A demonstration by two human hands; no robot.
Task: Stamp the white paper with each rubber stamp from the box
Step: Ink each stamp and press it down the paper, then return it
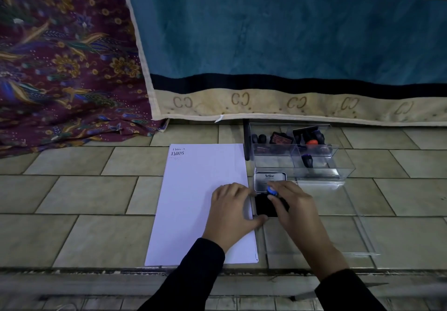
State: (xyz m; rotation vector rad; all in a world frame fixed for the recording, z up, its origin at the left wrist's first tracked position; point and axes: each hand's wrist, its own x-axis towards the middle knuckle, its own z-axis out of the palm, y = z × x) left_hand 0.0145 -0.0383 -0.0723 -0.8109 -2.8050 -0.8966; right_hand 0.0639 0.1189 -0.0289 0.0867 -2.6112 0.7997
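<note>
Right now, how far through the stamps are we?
Early. Done: the white paper shows a "SAMPLE" print and a fainter mark at its far corner; the rest is blank. In hand: the right hand presses a blue-knobbed stamp on the open ink pad, which the left hand steadies. Left: several stamps remain in the clear box.

Dim, soft shadows, wide-angle edge bending, slight blur

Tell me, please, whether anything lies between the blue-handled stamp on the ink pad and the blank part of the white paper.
Only the left hand, resting on the paper's right edge beside the ink pad. The stamp is in the right hand's fingers.
</note>
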